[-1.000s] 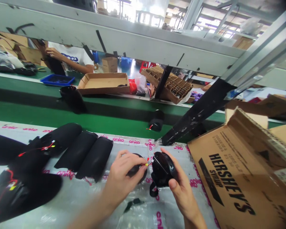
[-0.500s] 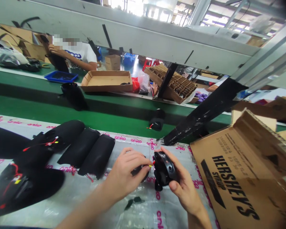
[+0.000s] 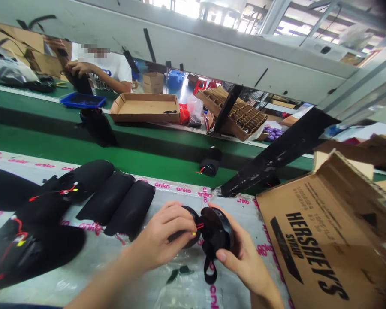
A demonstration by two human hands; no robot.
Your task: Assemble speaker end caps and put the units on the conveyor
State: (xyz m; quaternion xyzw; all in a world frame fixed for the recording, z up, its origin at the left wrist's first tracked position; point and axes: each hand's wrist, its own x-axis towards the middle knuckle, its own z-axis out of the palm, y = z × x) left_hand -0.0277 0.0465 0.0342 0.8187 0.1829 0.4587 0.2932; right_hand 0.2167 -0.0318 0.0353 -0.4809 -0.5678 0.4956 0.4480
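Your right hand (image 3: 241, 246) is wrapped around a glossy black housing (image 3: 217, 229), thumb on the near side, its open side turned toward your left hand (image 3: 172, 231). That left hand is narrowed to a pinch on red wires (image 3: 200, 225), which bridge the gap between your two hands; a yellow connector (image 3: 194, 233) peeks out at your left thumb. A black loop (image 3: 210, 271) hangs from the housing, just to the left of your right thumb and below it. Behind your left fingers sits a round black part (image 3: 191, 214), partly covered; you cannot tell from here whether they touch it.

Left of your left hand, two black sleeves (image 3: 131, 208) lie side by side on the plastic-covered tabletop (image 3: 167, 292). To the right of your right hand, near it, stands a cardboard box (image 3: 328, 240) marked HERSHEY'S SYRUP. Beyond both your hands, a small black unit (image 3: 210, 162) rests on the green belt (image 3: 154, 154).
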